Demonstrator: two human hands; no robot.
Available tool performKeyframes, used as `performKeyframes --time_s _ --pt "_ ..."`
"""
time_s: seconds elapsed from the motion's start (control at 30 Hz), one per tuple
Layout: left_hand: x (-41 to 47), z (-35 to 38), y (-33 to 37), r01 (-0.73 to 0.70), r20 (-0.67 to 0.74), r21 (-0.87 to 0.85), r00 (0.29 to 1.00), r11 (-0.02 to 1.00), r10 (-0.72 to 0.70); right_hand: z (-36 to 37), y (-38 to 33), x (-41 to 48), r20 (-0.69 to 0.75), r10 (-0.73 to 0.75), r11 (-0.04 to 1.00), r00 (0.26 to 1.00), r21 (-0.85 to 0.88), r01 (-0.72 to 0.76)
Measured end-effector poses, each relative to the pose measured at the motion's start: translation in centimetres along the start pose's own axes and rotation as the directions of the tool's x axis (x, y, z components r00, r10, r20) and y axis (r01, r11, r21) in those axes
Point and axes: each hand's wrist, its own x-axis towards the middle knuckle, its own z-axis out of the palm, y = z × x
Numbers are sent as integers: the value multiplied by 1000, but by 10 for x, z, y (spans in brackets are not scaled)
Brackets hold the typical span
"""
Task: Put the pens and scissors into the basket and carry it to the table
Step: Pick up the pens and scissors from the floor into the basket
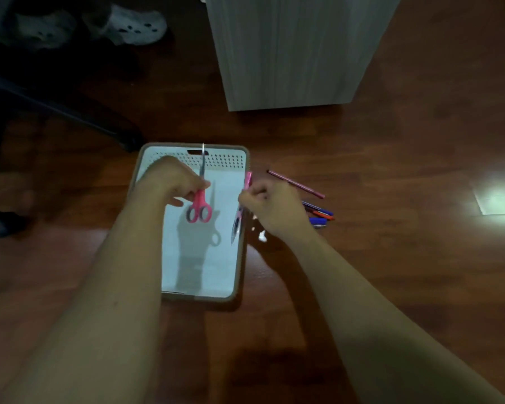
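While both bare forearms reach forward from the lower edge, each hand holds something over the white basket (239, 275) on the wooden floor (391, 287).

Nearest, the forearms converge toward the basket, which has a brown rim and a perforated far wall with a handle slot. Over its middle, the left hand (169, 182) is curled, knuckles up, fingers pinching pink scissors (200, 199) near the pivot; blades point to 12 o'clock, finger loops hang toward 6 o'clock, clear of the basket floor. At the basket's 3 o'clock rim, the right hand (274, 208) is fisted around a pink pen (247, 179) and other blurred pens. Just beyond it, at 3 o'clock, loose pens (318, 212) lie on the floor, a pink pencil (296, 184) farther out. At 12 o'clock stands a pale cabinet (289, 53).
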Motion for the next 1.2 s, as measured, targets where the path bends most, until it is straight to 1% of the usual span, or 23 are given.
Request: performKeyframes --time_s 0.07,0.17,0.23,0.33,0.4,0.43,0.5,0.57,0.6,0.63,0.7,0.77,0.8,0.87,0.93,1.1,1.2 --pt "4 14 -20 17 -28 86 999 996 -15 23 1 0 48 -27 999 998 -37 29" --pt "11 44 -43 61 -49 141 997 988 -54 45 11 -6 23 -41 992 999 -120 43" --pt "15 55 -54 80 -70 152 995 985 -70 49 13 -7 11 -56 991 998 -120 57" --pt "18 59 -62 109 -125 159 988 981 -89 44 11 -7 22 -120 984 993 -132 122" --pt "18 58 -62 99 -184 165 981 981 -67 32 12 -5 -58 -104 992 993 -79 99" --pt "18 56 -59 62 -229 156 973 986 -25 23 15 -1 -118 -64 997 991 -48 58" --pt "15 52 -48 -71 -344 122 932 990 110 5 28 5 -202 25 999 979 -33 -32" --pt "8 51 -30 -263 -415 33 874 964 252 -12 46 9 -217 70 991 974 -92 -92" --pt "4 53 -21 -351 -416 -32 856 936 307 -19 55 10 -204 77 985 976 -136 -106" --pt "-2 57 -11 -420 -383 -78 850 904 362 -26 65 11 -187 84 973 979 -196 -121" --pt "-11 73 5 -503 -250 -82 846 861 471 -36 82 7 -145 113 936 983 -316 -154" --pt "-16 96 14 -518 -105 -14 851 855 514 -40 94 -1 -147 168 914 975 -347 -210" --pt "-18 108 17 -509 -54 48 858 859 511 -39 101 -5 -181 184 911 966 -338 -237" --pt "-20 132 19 -488 -9 192 866 851 499 -34 109 -14 -250 188 908 950 -325 -265" --pt "-22 153 20 -473 36 267 876 840 482 -30 117 -22 -285 170 907 943 -328 -263" --pt "-28 182 9 -492 129 421 864 762 486 -33 129 -33 -286 141 882 948 -398 -252" --pt "-29 191 -4 -520 202 478 849 707 488 -37 131 -36 -285 157 885 945 -383 -263"
